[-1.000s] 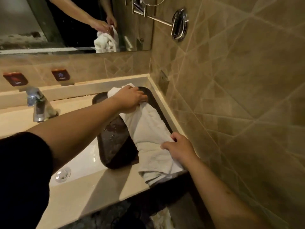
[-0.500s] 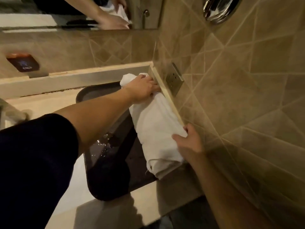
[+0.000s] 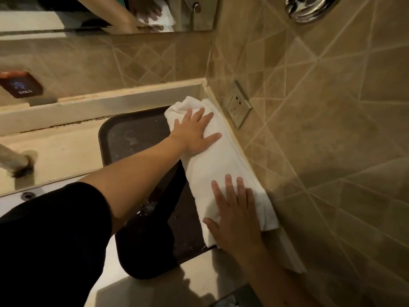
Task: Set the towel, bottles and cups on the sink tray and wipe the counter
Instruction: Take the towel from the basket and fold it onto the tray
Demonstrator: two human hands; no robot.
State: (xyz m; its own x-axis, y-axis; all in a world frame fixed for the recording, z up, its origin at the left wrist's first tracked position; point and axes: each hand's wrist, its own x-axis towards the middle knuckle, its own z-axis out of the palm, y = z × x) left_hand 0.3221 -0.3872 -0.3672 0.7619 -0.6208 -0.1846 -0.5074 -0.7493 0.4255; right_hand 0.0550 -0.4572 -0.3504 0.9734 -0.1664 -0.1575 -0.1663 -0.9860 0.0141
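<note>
A folded white towel lies lengthwise along the right side of a dark, wet tray, tight against the low ledge under the tiled side wall. My left hand rests flat on the towel's far end, fingers spread. My right hand lies flat on the near end, fingers apart. Neither hand grips the cloth. No bottles or cups are in view.
The tray sits on a beige counter beside a white basin. A wall socket is just right of the towel. A "COLD" label and a mirror are at the back. A round chrome mirror hangs top right.
The towel has moved right against the wall ledge and now lies flat. Both hands have let go of its ends and now press it with spread fingers. The camera has moved closer.
</note>
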